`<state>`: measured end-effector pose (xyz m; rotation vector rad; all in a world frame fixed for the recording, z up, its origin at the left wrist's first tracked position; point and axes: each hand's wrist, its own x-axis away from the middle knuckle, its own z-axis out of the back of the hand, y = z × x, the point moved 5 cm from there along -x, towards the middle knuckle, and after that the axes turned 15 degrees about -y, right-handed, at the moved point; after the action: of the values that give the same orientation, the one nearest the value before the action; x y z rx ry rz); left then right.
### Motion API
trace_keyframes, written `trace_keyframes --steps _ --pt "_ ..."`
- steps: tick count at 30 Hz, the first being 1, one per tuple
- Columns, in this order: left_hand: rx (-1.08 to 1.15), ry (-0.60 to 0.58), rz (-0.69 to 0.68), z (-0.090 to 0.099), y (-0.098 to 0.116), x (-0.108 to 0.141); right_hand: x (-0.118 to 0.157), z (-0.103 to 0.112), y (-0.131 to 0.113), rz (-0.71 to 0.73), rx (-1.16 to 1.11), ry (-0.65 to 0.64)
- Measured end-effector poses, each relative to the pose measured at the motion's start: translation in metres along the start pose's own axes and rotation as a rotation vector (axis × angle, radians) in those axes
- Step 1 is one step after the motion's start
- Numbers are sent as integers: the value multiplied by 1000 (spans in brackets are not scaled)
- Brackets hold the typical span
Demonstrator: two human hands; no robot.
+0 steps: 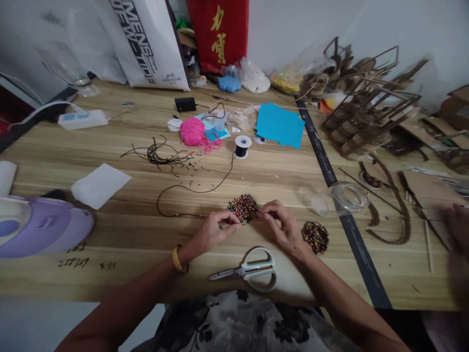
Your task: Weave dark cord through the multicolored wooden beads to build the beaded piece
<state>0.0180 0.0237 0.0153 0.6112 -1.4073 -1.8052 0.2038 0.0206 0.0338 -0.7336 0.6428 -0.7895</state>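
Note:
My left hand (215, 231), with a yellow bracelet at the wrist, pinches the black cord (182, 215) at the left edge of a pile of colourful beads (243, 208). From there the cord loops left and back up to a black spool (242, 146). My right hand (283, 224) is at the pile's right edge, thumb and fingertips pressed together; what is between them is too small to make out. Scissors (249, 270) with pale green handles lie below both hands. Beside my right wrist sits a coiled heap of beads (315, 238).
Pink yarn (193, 131), cut black cords (157, 152) and blue sheets (280, 125) lie farther back. A purple device (54, 226) stands left. Beyond the dark strip (330, 176) are brown woven baskets (361, 122). Another person's hand (458, 225) is at the right edge.

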Motion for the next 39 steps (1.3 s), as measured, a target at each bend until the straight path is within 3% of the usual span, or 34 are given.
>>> trace_keyframes --steps 3,9,13,25,34,39 --pt "88 29 22 5 -5 -1 -1 16 13 -122 59 31" --pt "292 48 66 8 -12 -1 -3 14 22 -225 209 -267" --pt "337 67 92 10 -12 -2 -2 4 22 -218 273 -369" --pt "539 -42 102 -8 -32 -5 -1 -10 24 -204 455 -380" --pt "357 -65 82 -11 -25 -5 -1 -8 12 -210 -5 -295" --pt "194 -60 56 -10 -20 -5 -1 -13 17 -213 14 -281"
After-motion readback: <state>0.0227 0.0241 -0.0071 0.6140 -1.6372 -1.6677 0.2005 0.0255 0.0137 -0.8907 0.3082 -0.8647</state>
